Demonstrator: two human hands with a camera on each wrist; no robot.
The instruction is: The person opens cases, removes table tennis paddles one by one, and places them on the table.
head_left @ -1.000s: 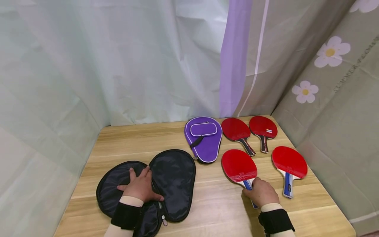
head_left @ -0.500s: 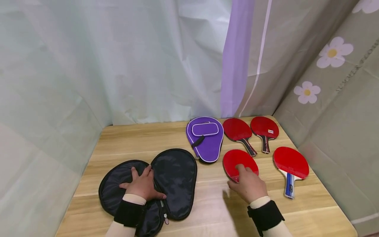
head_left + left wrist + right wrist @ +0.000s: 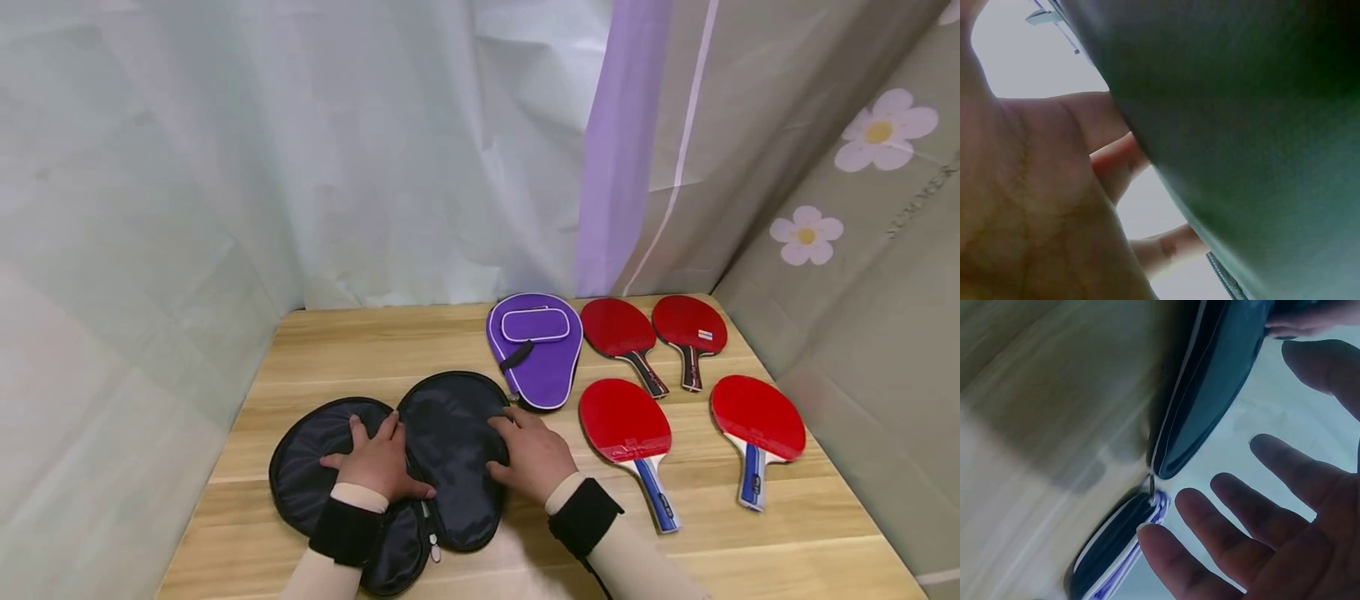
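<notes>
A black table tennis bat case (image 3: 453, 450) lies unzipped and spread into two halves on the table. My left hand (image 3: 375, 464) rests on its left half with fingers spread, the thumb reaching across the zip. In the left wrist view the case's dark fabric (image 3: 1241, 137) hides my fingertips. My right hand (image 3: 534, 457) hovers at the right edge of the right half, its fingers loosely bent and holding nothing. The right wrist view has these fingers (image 3: 1216, 544) apart from the case. Just right of that hand is a red bat (image 3: 625, 421) with a blue and white handle.
A purple bat case (image 3: 551, 362) with a small front pocket lies behind the black one. Another blue-handled red bat (image 3: 757, 417) is at the right. Two red bats with dark handles, one left (image 3: 617, 325) and one right (image 3: 688, 323), lie near the curtain (image 3: 450, 167).
My right hand has let go of the near bat's handle, passed over its blade and moved left to the black case. The left hand stays on the case. The head view has shifted slightly.
</notes>
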